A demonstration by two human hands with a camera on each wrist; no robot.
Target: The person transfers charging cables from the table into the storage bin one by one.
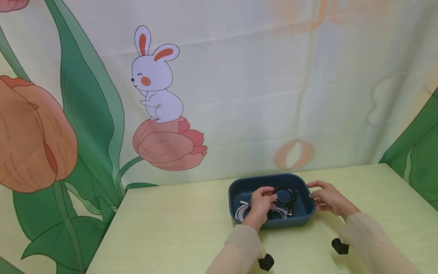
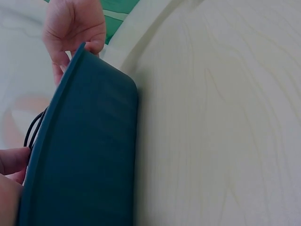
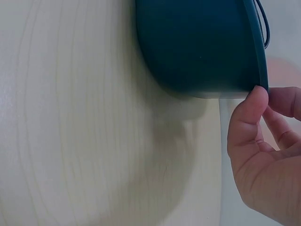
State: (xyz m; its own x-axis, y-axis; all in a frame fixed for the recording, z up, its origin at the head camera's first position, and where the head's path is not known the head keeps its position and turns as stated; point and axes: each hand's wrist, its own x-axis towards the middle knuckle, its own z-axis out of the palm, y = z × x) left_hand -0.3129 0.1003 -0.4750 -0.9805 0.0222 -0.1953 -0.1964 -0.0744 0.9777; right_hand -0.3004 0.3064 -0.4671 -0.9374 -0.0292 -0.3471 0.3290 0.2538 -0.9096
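A dark blue rectangular bin [image 1: 306,219] sits on the table, with a coiled black cable [image 1: 283,206] and coiled white cables [image 1: 242,210] inside it. Reaching over the near rim, my left hand [image 1: 261,205] pinches the left edge of the black coil between thumb and finger. Part of that loop shows above the rim in the left wrist view. At the bin's right end, my right hand [image 1: 330,198] holds the rim with thumb and fingertips, as the right wrist view [image 3: 268,160] also shows. The left hand and sleeve hide part of the white cables.
The pale wood-grain table [image 1: 171,224] extends left and right of the bin. Behind it hangs a printed cloth [image 1: 232,95] with a rabbit and tulips. Small black pieces [image 1: 265,262] are at both sleeves, above the table.
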